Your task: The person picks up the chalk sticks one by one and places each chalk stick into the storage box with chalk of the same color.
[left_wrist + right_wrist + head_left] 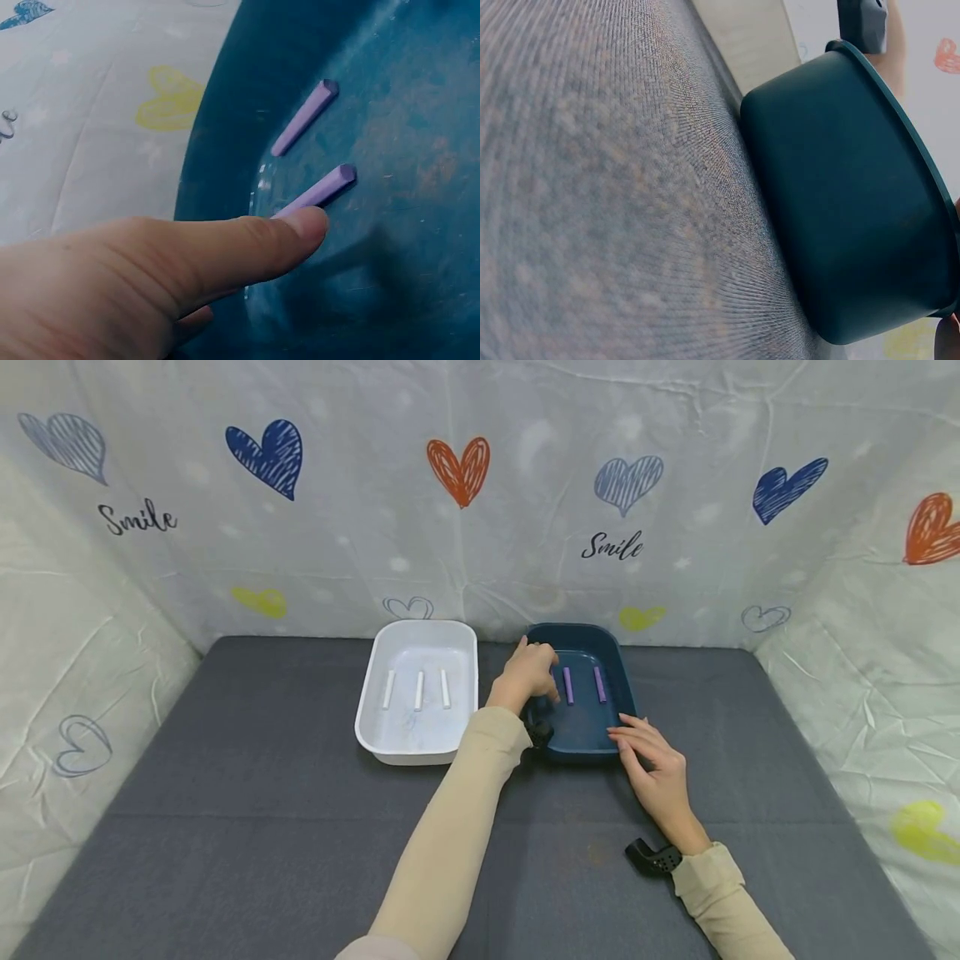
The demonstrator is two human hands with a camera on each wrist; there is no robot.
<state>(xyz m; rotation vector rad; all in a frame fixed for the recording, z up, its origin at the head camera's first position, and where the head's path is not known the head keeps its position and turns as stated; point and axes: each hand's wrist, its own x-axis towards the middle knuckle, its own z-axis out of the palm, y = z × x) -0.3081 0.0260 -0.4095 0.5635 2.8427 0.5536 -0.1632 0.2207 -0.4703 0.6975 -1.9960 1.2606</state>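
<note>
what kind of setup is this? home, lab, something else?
Likely a staged recording booth, not a lived-in room. A heart-print sheet walls in three sides of a grey cloth table, which bears only a white tray and a blue tray. A wrist-worn camera shows too.

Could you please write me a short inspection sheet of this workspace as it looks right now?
Surface: grey cloth table.
Job's things: dark blue tray holding two purple sticks; a third cannot be told behind the hand.
Clutter: white tray with three white sticks.
Hands: left hand reaches into the blue tray, thumb by a purple stick; right hand rests flat at its near rim.
Cables: nothing seen.
Surroundings: heart-printed backdrop.
</note>
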